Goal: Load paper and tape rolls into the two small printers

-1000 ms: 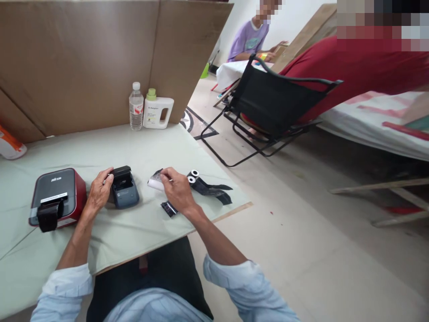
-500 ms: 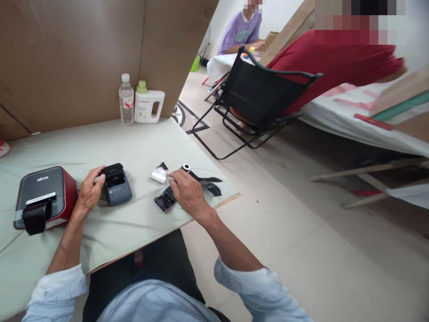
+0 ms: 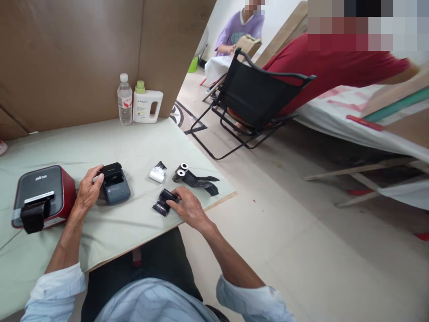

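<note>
My left hand [image 3: 87, 190] grips the left edge of a small dark grey label printer [image 3: 115, 190], thumb and fingers closed at its raised black lid. Between the thumb and fingers of my right hand [image 3: 189, 205] is the end of a black roll [image 3: 166, 197], held low over the table. A wrinkled black strip [image 3: 160, 208] hangs from that roll towards the table edge. Behind it lies a white roll [image 3: 156, 175] with a torn black-and-white piece. Farther right are two black rolls with white cores [image 3: 181, 172], their loose black strips [image 3: 203, 182] trailing right.
A larger red and black printer [image 3: 43, 194] stands left of my left hand. A water bottle [image 3: 125, 100] and a white jug with a green cap [image 3: 146, 105] stand by the brown partition [image 3: 73, 58]. Beyond the table [image 3: 127, 138], a person in red sits on a black folding chair [image 3: 261, 89].
My right hand has shifted slightly and now pinches the black roll, which stands out from the wrinkled strip. Both white-cored rolls are uncovered. My left hand stays on the small printer.
</note>
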Action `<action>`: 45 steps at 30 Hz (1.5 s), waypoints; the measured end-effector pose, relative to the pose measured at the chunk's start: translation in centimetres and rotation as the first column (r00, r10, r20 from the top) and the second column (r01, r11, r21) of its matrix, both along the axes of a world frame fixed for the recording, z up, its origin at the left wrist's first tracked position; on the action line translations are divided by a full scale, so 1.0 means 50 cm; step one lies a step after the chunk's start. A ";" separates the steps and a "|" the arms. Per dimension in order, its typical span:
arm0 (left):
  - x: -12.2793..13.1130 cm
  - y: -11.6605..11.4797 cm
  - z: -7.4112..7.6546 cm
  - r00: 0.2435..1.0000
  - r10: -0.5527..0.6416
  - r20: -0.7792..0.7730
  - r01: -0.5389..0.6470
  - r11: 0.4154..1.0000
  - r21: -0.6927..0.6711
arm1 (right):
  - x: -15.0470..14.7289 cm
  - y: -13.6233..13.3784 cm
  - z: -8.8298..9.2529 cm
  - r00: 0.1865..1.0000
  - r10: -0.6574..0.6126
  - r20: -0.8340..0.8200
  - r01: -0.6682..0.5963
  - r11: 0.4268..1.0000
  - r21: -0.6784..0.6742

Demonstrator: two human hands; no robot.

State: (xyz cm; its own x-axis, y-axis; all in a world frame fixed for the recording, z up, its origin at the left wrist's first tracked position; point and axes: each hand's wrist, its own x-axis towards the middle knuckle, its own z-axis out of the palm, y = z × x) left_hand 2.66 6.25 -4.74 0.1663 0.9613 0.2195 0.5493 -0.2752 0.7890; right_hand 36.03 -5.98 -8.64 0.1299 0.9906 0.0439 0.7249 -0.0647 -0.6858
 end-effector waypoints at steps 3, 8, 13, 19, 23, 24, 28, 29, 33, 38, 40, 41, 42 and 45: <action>0.000 -0.001 0.001 1.000 0.003 0.000 -0.003 1.000 0.001 | -0.005 0.000 0.000 0.954 -0.054 -0.295 0.053 0.999 -0.011; -0.001 0.001 -0.002 1.000 -0.001 0.001 0.001 1.000 0.007 | -0.016 -0.001 0.007 0.713 -0.119 -0.691 0.038 0.991 -0.131; -0.002 0.001 -0.005 1.000 -0.002 0.004 0.002 1.000 0.004 | -0.030 -0.006 0.026 0.530 -0.093 -0.843 -0.045 0.989 -0.138; 0.002 -0.003 -0.001 1.000 -0.001 0.011 0.001 1.000 -0.002 | -0.048 0.005 0.023 0.485 -0.070 -0.872 -0.112 0.983 -0.142; 0.004 -0.005 0.003 1.000 -0.006 0.003 0.006 1.000 -0.004 | -0.054 0.017 0.003 0.587 -0.097 -0.804 -0.091 0.979 -0.185; 0.004 -0.005 0.003 1.000 -0.007 0.002 0.007 1.000 -0.005 | -0.053 0.018 0.000 0.616 -0.103 -0.781 -0.087 0.977 -0.197; 0.004 -0.006 0.003 1.000 -0.009 0.007 0.009 1.000 -0.007 | -0.041 0.015 0.004 0.670 -0.079 -0.738 -0.086 0.979 -0.183; 0.004 -0.006 0.003 1.000 -0.010 0.007 0.010 1.000 -0.008 | -0.035 0.014 0.007 0.667 -0.062 -0.742 -0.100 0.980 -0.172; 0.004 -0.007 0.005 1.000 -0.017 -0.003 0.017 1.000 -0.013 | -0.012 0.010 0.009 0.602 0.035 -0.798 -0.239 0.961 -0.138; 0.003 -0.006 0.005 1.000 -0.016 -0.007 0.016 1.000 -0.010 | 0.001 0.016 -0.012 0.554 0.138 -0.821 -0.341 0.937 -0.073; 0.003 -0.006 0.003 1.000 -0.014 -0.002 0.014 1.000 -0.008 | -0.002 0.018 -0.019 0.568 0.173 -0.805 -0.359 0.932 -0.053; 0.003 -0.005 0.002 1.000 -0.014 0.001 0.014 1.000 -0.006 | -0.004 0.019 -0.022 0.583 0.190 -0.790 -0.362 0.931 -0.043; 0.003 -0.005 0.001 1.000 -0.014 0.002 0.014 1.000 -0.006 | -0.006 0.020 -0.025 0.605 0.209 -0.768 -0.358 0.933 -0.028; 0.002 -0.004 -0.001 1.000 -0.011 0.005 0.011 1.000 -0.008 | -0.012 0.023 -0.038 0.716 0.276 -0.641 -0.314 0.948 0.058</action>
State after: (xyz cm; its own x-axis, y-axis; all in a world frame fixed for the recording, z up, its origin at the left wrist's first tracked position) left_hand 2.77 6.04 -4.77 0.1759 0.9611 0.2129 0.5425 -0.2751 0.7937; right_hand 35.46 -4.82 -10.53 -0.1908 0.9816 0.0076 0.1124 0.0295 -0.9932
